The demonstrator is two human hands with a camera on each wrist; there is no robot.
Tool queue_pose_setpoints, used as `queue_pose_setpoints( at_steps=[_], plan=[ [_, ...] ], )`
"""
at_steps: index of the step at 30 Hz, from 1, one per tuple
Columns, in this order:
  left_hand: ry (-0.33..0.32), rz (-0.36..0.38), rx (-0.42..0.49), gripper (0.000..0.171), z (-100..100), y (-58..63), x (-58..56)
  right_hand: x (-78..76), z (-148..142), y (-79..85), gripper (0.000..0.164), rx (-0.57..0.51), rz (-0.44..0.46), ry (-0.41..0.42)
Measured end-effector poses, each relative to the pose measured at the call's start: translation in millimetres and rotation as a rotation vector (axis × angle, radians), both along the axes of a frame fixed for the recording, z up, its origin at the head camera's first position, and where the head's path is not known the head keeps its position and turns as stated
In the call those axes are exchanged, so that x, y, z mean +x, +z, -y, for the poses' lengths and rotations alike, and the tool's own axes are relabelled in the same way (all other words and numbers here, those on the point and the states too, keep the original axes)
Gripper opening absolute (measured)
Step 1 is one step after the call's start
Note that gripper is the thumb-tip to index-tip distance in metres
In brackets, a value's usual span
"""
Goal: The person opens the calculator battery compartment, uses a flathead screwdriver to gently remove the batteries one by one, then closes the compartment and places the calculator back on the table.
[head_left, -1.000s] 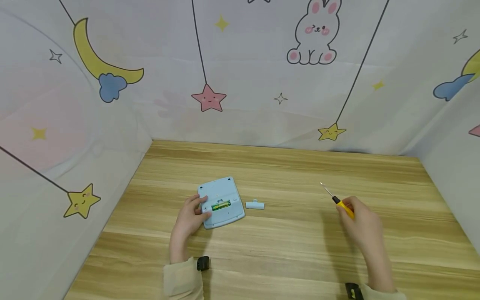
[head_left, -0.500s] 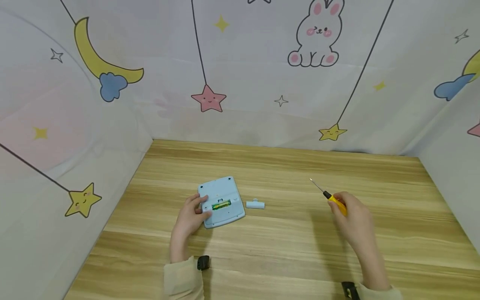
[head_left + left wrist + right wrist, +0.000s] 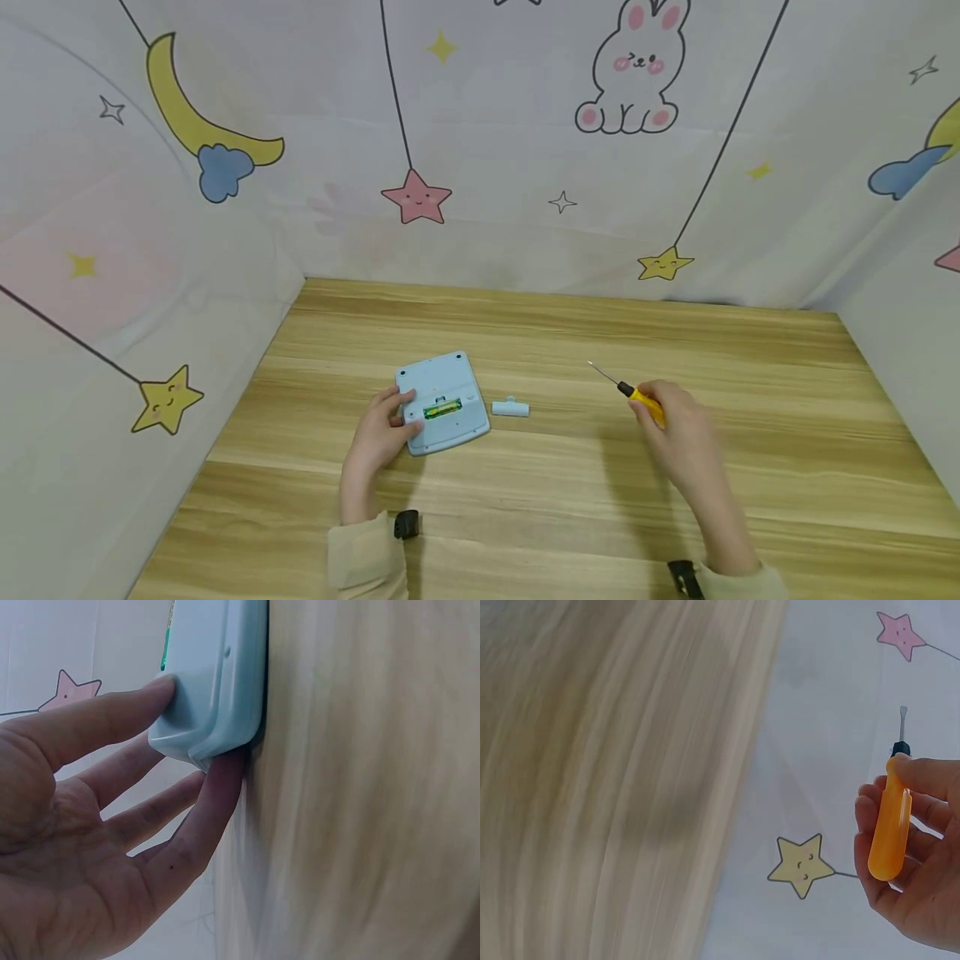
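Observation:
A light blue calculator (image 3: 442, 375) lies face down on the table, its battery compartment uncovered. Inside the compartment sits a green battery (image 3: 442, 409). My left hand (image 3: 377, 435) holds the calculator's left edge; in the left wrist view the thumb (image 3: 135, 712) presses on its back while another finger touches the lower edge. Just right of the calculator lies its small light blue battery cover (image 3: 511, 409). Above the table on the right, my right hand (image 3: 681, 433) grips a screwdriver (image 3: 889, 832) by its yellow handle. The flat metal tip points forward and left, apart from everything.
The wood-grain table (image 3: 555, 508) runs back to a white cloth backdrop (image 3: 495, 250) printed with stars, a moon and a rabbit. The same cloth closes off the left and right sides. A black strap (image 3: 407, 525) is on the left wrist.
My right hand has moved left with the screwdriver, toward the battery cover. The left hand, calculator and cover have stayed in place.

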State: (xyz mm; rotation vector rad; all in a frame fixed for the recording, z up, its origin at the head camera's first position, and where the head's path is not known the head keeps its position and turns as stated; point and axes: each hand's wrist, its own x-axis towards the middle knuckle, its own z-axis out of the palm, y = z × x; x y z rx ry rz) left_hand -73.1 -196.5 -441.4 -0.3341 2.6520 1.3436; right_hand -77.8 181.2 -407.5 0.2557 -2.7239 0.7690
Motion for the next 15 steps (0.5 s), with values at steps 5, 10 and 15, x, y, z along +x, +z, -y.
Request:
queue_pose_setpoints(
  at_steps=[5,10,15],
  plan=[
    [0.003,0.004,0.001,0.052,0,0.4,0.6,-2.6,10,0.8,0.020,-0.001,0.038,0.027],
    [0.005,0.005,0.007,0.052,0,0.5,0.6,-5.2,20,1.6,0.019,0.008,0.040,0.047],
    [0.004,0.004,0.008,0.052,0,0.6,0.1,-6.8,28,1.0,0.018,0.011,0.046,0.066]
  ],
)
